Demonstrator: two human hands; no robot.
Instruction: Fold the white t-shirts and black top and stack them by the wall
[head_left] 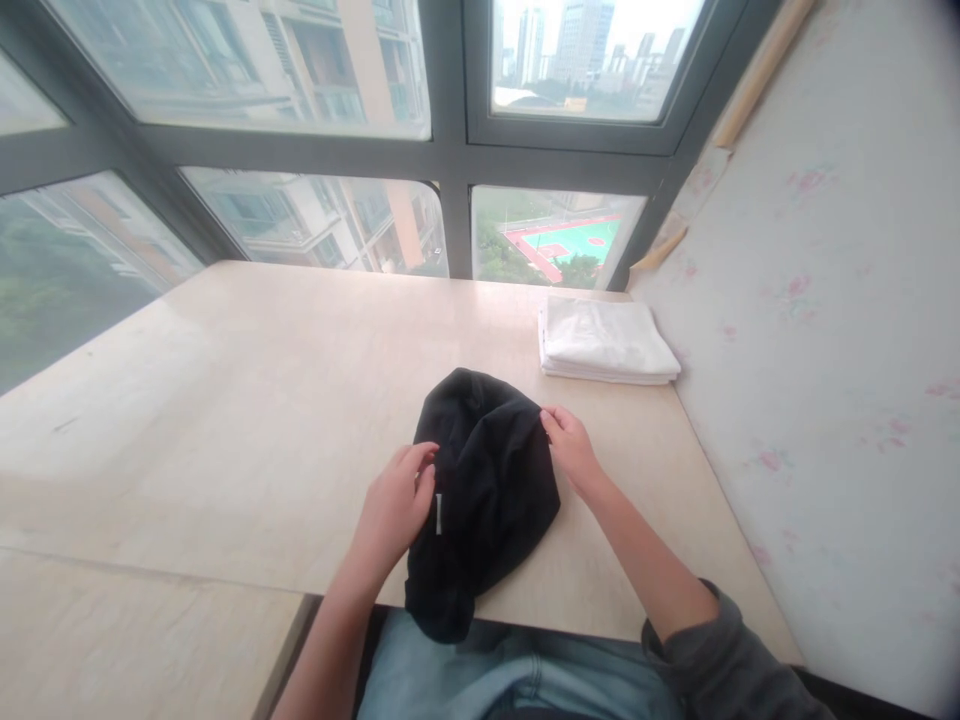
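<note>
A black cloth garment lies bunched at the front edge of the stone-like ledge, its lower end hanging over the edge above my lap. A small pale tag shows on its left part. Its folds hide what kind of garment it is. My left hand is at its left side, fingers curled with thumb and fingertips close together on the cloth just above the tag. At the upper right edge, my right hand pinches the fabric between thumb and fingers.
A folded stack of white cloth rests at the back right, beside the flowered wall. Grey window frames border the back of the pale ledge. A separate pale slab stands at the lower left.
</note>
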